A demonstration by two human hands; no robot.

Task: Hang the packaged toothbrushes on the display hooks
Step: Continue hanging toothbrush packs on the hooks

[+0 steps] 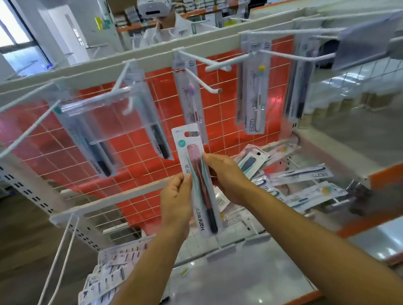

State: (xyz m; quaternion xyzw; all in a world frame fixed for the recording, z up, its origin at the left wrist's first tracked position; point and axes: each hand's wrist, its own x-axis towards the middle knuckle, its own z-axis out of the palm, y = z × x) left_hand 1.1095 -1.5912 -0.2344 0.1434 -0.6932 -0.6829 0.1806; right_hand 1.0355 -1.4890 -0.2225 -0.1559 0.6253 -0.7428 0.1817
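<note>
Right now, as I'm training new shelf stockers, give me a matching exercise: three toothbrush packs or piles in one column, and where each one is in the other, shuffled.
Things:
1. Hane pack
2. elm pack with a yellow brush head
3. loose packs

Places:
A. lying in a heap at the lower right
B. hanging on a hook
C. held between the left hand and the right hand

Pairs: 1-C, 2-B, 3-A

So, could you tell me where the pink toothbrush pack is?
The pink toothbrush pack stands upright at centre of the head view, held between left hand and right hand, below the hanging purple-brush pack.
</note>
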